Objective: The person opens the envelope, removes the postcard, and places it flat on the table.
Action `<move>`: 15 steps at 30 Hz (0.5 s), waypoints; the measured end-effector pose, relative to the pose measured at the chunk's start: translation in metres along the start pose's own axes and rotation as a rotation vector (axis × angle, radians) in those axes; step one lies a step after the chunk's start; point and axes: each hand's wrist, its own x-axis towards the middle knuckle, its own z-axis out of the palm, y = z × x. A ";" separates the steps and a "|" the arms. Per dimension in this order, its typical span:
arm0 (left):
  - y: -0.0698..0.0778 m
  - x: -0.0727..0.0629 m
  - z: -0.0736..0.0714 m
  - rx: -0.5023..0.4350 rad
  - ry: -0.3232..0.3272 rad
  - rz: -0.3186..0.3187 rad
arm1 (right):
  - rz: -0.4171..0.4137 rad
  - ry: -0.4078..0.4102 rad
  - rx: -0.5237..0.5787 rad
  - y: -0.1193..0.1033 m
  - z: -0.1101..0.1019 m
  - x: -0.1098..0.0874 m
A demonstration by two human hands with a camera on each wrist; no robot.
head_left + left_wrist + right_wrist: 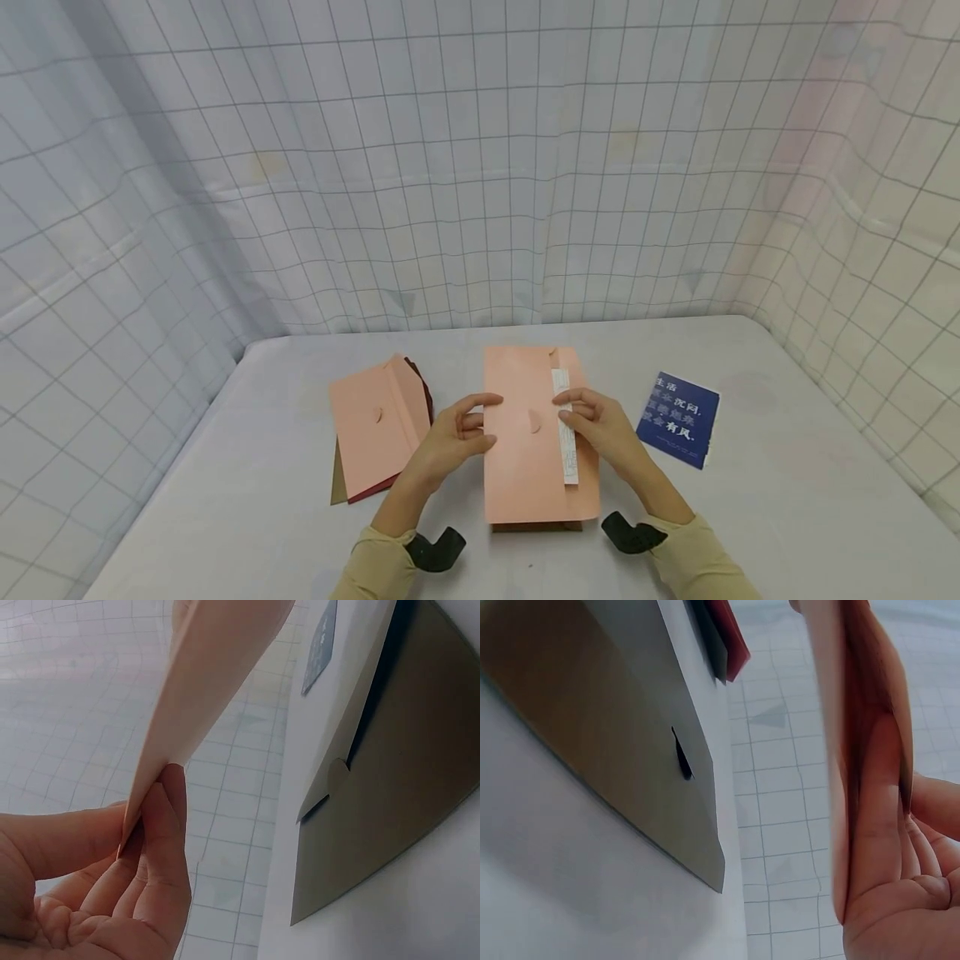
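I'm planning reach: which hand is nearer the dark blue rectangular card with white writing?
Right: the right hand is left of the card; the left hand is farther left, across the held pink paper envelope.

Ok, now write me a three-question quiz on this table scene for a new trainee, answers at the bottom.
1. Multiple choice: what colour is the printed card lying on the table?
A) Red
B) Blue
C) Green

2. True or false: the held pink envelope is raised clear of the brown envelope lying beneath it.

3. Fill in the blank: the pile of envelopes lies nearer the person's ____ hand.

Key:
1. B, blue, with white lettering.
2. True; both wrist views show a gap between them.
3. Left; the left hand is on the pile's side.
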 end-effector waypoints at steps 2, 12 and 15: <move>0.000 0.000 0.000 -0.003 0.002 0.000 | 0.003 0.008 -0.011 -0.001 0.000 0.000; -0.001 0.001 -0.003 0.014 0.017 -0.014 | 0.050 0.067 -0.030 -0.003 -0.001 0.001; -0.001 0.001 -0.003 0.016 0.027 -0.023 | 0.054 0.076 -0.041 -0.003 -0.002 0.001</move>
